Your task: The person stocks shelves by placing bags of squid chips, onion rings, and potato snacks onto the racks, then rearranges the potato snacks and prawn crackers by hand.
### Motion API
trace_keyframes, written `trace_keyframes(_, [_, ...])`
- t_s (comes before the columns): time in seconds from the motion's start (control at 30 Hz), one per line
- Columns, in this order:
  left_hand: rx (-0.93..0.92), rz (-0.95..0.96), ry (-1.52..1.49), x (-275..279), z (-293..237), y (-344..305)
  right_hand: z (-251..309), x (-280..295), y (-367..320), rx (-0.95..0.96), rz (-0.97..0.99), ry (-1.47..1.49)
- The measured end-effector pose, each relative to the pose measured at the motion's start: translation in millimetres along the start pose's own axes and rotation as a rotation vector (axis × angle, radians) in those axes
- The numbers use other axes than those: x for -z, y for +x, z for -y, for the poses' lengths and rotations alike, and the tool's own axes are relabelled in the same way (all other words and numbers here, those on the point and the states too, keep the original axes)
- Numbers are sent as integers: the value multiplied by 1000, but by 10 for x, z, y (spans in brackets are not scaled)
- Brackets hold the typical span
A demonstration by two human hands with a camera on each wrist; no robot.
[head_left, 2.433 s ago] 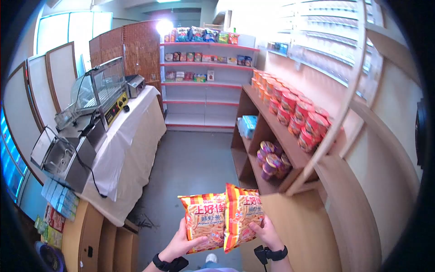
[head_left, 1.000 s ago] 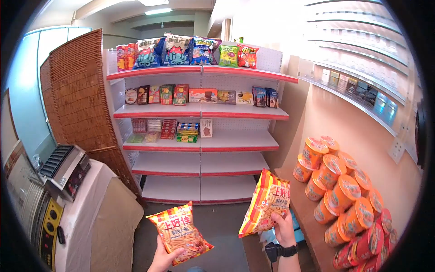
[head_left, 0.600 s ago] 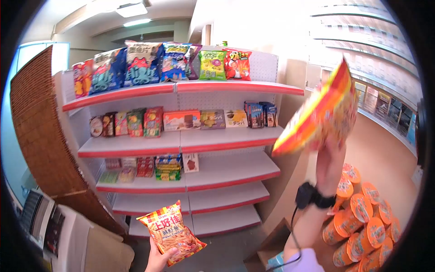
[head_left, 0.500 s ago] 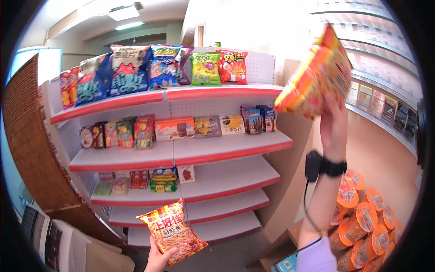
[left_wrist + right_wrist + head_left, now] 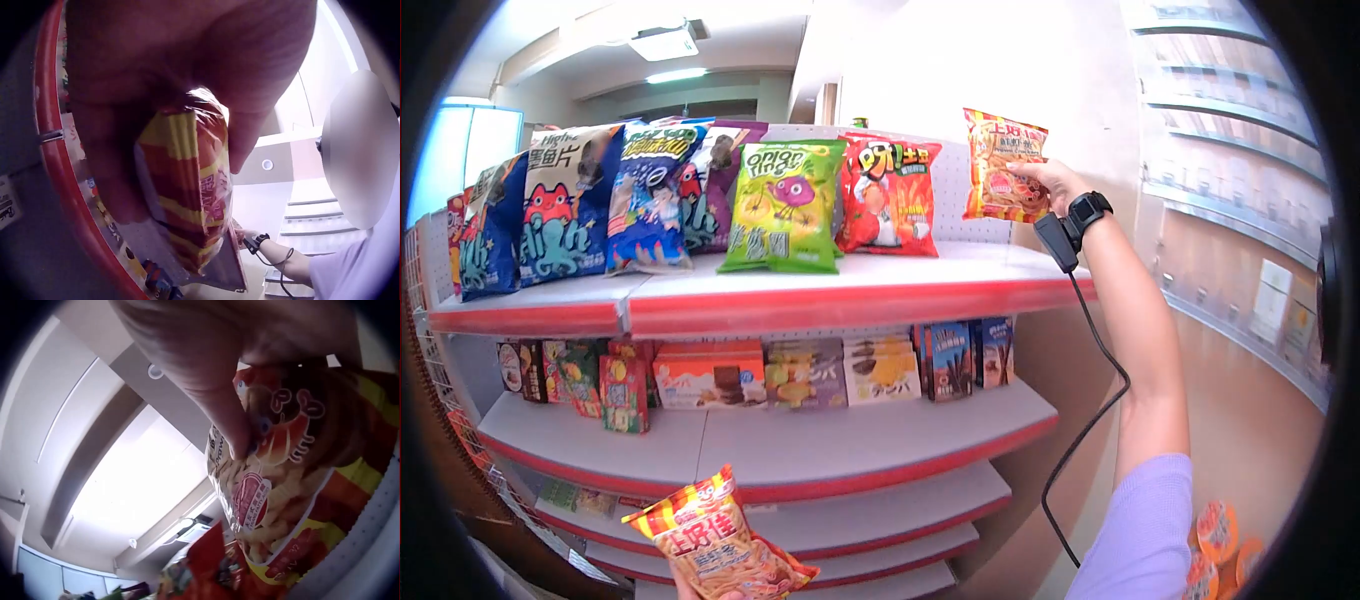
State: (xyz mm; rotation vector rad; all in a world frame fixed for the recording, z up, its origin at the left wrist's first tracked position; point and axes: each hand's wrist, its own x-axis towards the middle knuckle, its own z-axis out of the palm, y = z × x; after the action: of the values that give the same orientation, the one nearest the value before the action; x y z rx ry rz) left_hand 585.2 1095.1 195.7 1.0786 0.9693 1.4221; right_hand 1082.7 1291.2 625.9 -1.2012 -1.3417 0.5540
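My right hand (image 5: 1057, 183) grips a prawn cracker bag (image 5: 1000, 175) at the right end of the top shelf (image 5: 960, 268). The bag stands upright there, beside a red potato snack bag (image 5: 890, 200). In the right wrist view the thumb (image 5: 215, 419) presses the bag's printed front. Low in the head view is a second prawn cracker bag (image 5: 725, 550), tilted in front of the lower shelves. My left hand (image 5: 187, 50) holds this one between thumb and fingers, as the left wrist view shows; in the head view the hand is mostly hidden behind the bag.
Along the top shelf stand a green onion ring bag (image 5: 785, 205) and several blue chip bags (image 5: 565, 205). Boxed snacks (image 5: 710, 375) line the shelf below. Orange cup noodles (image 5: 1217, 530) are at lower right. A cable (image 5: 1090, 420) hangs from my right wrist.
I have come closer to the shelves. My right hand has carried its bag from in front of me up to the top shelf's right end. My left hand keeps its bag low.
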Motion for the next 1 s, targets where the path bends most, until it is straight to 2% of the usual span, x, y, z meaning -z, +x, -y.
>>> trace_keyframes(0.03, [2,-15,-37,-58,4,71,-21,71,200,13,4,2])
trace_keyframes(0.1, [24,-49,-82,-185,-25,183,-53,110,474,-59,3,-215])
trace_keyframes(0.23, [-5,-63,-75,-279,145,420,-214,5,840,-167,66,-350])
trace_keyframes(0.33, [-50,-9,-4,-300,198,560,-482,78,1269,-210,222,-499])
trace_keyframes(0.4, [95,-25,-50,-362,82,601,-626,105,1468,-196,207,-566])
trace_keyframes(0.43, [96,-23,-51,-402,47,628,-730,137,1594,-232,227,-640])
trace_keyframes(0.5, [77,-72,-44,-462,-2,667,-778,75,1523,-256,282,-668])
trace_keyframes(0.6, [8,-54,-29,-463,69,732,-619,-102,1128,-349,225,-715])
trace_keyframes(0.63, [8,-49,-30,-451,113,758,-1069,327,1893,-291,387,-744])
trace_keyframes(0.67, [4,-42,-33,-428,162,783,-1004,291,1788,-291,385,-745])
trace_keyframes(0.77, [5,-25,-28,-445,127,795,-501,-25,1172,-385,235,-1039])
trace_keyframes(0.8, [11,-8,-20,-454,91,791,-388,-30,1129,-367,210,-1131])
trace_keyframes(0.87, [11,-13,14,-457,64,794,-686,412,1610,126,-25,-930])
trace_keyframes(0.93, [10,-13,47,-463,81,802,-123,120,908,185,-264,-988])
trace_keyframes(1.0, [-74,64,-16,-496,121,830,112,57,453,421,-182,-595])
